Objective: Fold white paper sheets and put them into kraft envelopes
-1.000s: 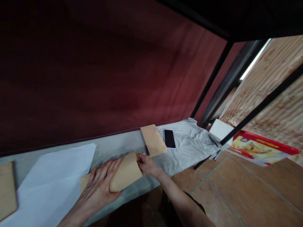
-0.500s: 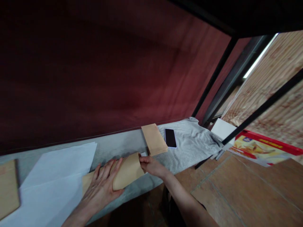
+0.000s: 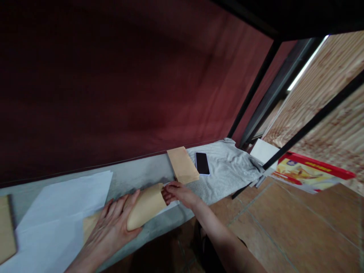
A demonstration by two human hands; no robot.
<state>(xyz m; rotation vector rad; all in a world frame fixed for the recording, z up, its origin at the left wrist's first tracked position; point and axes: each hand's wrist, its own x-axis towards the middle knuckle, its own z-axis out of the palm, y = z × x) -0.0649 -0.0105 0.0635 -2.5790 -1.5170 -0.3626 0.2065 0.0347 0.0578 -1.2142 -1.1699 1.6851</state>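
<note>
A brown paper envelope bulges upward on the grey cloth surface, its open end facing right. My left hand is closed around its left part, fingers over the top and thumb along the near edge. My right hand is at the mouth, its curled fingers partly inside; the fingertips are hidden, so I cannot tell what they hold. White paper shows just below the mouth. Beyond the right hand lies a small stack of brown envelopes, beside a phone with a dark screen.
Large white sheets lie to the left, partly under the envelope. At the far left edge sits another brown item. Black metal bars frame the right side. A red-and-yellow printed box and tiled floor are at right.
My left hand and the bulging envelope have shifted slightly left. My right hand has turned, its fingers now curled in at the mouth, and more white paper shows below it.
</note>
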